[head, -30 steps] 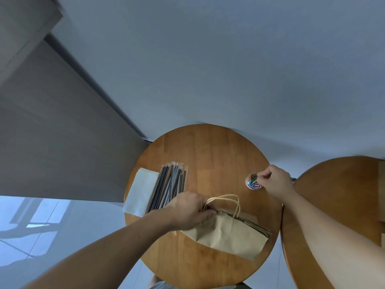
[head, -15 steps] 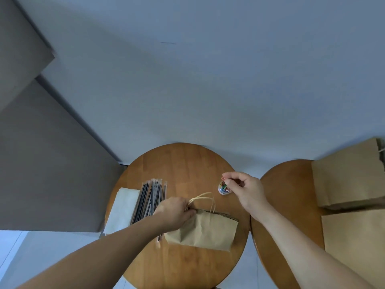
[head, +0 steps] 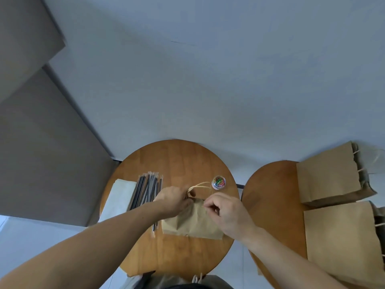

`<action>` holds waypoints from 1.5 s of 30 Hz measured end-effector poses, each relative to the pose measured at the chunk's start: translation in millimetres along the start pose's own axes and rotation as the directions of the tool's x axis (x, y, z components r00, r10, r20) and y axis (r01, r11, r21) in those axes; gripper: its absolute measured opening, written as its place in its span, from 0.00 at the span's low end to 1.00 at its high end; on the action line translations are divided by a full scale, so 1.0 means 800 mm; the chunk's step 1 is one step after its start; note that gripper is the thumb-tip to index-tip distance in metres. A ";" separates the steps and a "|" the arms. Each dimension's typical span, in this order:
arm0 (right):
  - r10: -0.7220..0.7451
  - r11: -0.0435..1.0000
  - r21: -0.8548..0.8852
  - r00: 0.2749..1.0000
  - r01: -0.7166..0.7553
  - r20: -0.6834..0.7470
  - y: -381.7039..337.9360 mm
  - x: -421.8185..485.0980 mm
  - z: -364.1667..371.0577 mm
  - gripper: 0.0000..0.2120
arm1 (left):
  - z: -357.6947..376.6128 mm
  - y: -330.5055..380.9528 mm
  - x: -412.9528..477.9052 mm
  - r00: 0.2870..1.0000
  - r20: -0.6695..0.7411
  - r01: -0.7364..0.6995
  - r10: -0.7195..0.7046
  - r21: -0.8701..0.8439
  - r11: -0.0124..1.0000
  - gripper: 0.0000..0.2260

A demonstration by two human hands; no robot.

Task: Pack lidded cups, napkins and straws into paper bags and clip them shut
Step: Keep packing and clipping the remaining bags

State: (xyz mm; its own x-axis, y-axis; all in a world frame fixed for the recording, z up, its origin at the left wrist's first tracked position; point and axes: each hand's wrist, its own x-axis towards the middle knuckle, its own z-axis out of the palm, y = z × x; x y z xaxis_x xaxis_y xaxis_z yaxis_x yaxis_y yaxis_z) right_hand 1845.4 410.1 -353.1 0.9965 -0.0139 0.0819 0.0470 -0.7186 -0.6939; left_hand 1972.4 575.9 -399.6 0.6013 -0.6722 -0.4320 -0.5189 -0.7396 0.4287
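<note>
Brown paper bag (head: 191, 224) lies flat on the near half of the round wooden table (head: 173, 159), its twine handles pointing to the far side. The left hand (head: 173, 200) is clamped on the bag's top edge, right by those handles. The right hand (head: 227, 211) sits just beside it over the same edge, thumb and forefinger pinched together; whether anything is between them I cannot tell, it is too small. Just beyond stands a small clear tub of coloured paper clips (head: 218, 182). Left side: wrapped black straws (head: 146, 190) lying on a stack of white napkins (head: 119, 195). On the second round table (head: 273, 195) to the right, two more brown bags (head: 329, 180) lie on their sides.
</note>
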 end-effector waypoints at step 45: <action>0.164 0.772 -0.607 0.863 0.189 0.477 0.002 0.084 0.025 0.15 | 0.010 0.022 -0.005 0.997 -0.072 -0.024 0.022 -0.028 0.999 0.11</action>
State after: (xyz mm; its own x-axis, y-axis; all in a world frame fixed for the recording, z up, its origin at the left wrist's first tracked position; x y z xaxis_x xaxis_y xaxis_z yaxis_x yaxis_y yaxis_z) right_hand 1913.7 422.0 -362.7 0.9009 0.2018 -0.3843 0.1829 -0.9794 -0.0857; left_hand 1955.5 565.4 -396.6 0.6320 -0.6843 -0.3638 -0.5163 -0.7218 0.4609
